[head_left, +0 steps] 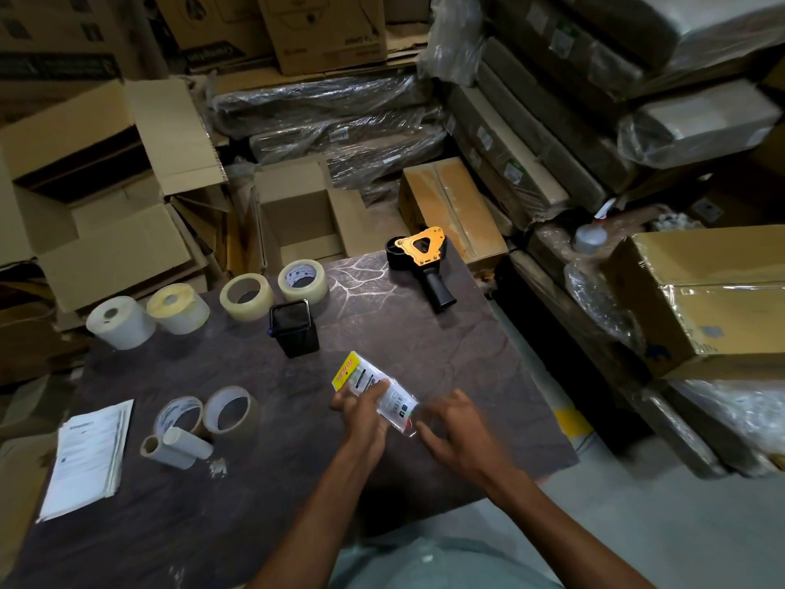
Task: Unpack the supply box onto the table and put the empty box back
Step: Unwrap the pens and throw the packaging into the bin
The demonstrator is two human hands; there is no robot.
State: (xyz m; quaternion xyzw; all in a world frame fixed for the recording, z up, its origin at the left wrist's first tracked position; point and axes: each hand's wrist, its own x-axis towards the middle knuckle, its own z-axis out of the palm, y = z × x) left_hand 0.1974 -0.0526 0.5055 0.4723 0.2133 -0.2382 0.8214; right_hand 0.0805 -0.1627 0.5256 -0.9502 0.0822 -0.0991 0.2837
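Both hands work just above the tabletop [467, 354]; the left hand [365, 412] pinches a plastic-wrapped packet [376, 386] at its middle, while the right hand [454, 427] is spread, fingertips at the packet's lower corner; the packet looks light, crinkly and slippery, so it is best held by the stiff yellow header; from the left lie a paper stack [89, 457], label rolls [148, 314], tape rolls [272, 286], a black container [294, 327] and a tape dispenser [420, 259]; bare tabletop ahead seems unobstructed; an open cardboard box [297, 214] stands beyond the far edge.
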